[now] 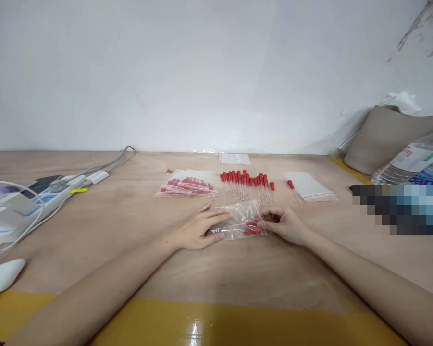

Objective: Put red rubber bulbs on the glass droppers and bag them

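Note:
A clear zip bag (238,214) lies on the table in front of me with a few red-bulbed droppers (252,228) inside, bulbs toward its right end. My left hand (202,228) rests flat on the bag's left end, fingers spread. At the right end, the fingers of my right hand (283,223) pinch the bag's edge near the red bulbs. Beyond the bag lies a row of loose droppers (245,180) with red bulbs and clear stems. One single dropper (291,185) is further right, beside a stack of flat zip bags (312,185).
Filled bags of droppers (187,184) are piled at the back left of my hands. A white slip (235,158) lies near the wall. Power strips (46,197) and cables occupy the left, with a white mouse-like object (3,276) nearer. Plastic bottles (403,161) stand on the right.

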{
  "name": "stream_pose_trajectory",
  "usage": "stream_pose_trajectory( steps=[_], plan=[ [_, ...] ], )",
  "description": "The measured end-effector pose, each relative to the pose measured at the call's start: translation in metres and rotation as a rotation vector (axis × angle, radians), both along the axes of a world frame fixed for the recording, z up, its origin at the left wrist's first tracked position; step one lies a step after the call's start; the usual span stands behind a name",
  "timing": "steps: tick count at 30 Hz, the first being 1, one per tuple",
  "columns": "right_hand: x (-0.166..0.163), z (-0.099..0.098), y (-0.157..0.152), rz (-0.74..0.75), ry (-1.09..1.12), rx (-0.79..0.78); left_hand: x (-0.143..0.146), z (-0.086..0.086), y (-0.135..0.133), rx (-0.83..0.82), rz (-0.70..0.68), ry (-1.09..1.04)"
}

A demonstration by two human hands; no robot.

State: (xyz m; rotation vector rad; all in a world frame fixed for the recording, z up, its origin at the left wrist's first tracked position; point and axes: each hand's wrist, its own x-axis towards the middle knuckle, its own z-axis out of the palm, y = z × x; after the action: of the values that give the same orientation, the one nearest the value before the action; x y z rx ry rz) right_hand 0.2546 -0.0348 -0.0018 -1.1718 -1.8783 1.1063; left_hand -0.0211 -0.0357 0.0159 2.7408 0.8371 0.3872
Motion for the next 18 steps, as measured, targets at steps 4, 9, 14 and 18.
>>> stream_pose_trajectory(
  steps=[4, 9, 14, 18],
  plan=[
    [0.002, 0.004, -0.002, 0.025, -0.008, 0.009, 0.000, -0.001, 0.000, 0.006, 0.000, 0.011],
    [0.009, 0.006, 0.000, 0.058, 0.083, -0.105, 0.000, 0.000, 0.000, 0.005, 0.001, -0.003],
    [0.020, 0.007, 0.015, -0.182, -0.050, 0.115, 0.001, 0.002, -0.002, -0.024, 0.005, -0.033],
    [0.038, 0.013, 0.042, -0.539, -0.384, 0.370, 0.001, 0.002, -0.003, -0.049, -0.007, -0.038]
  ],
)
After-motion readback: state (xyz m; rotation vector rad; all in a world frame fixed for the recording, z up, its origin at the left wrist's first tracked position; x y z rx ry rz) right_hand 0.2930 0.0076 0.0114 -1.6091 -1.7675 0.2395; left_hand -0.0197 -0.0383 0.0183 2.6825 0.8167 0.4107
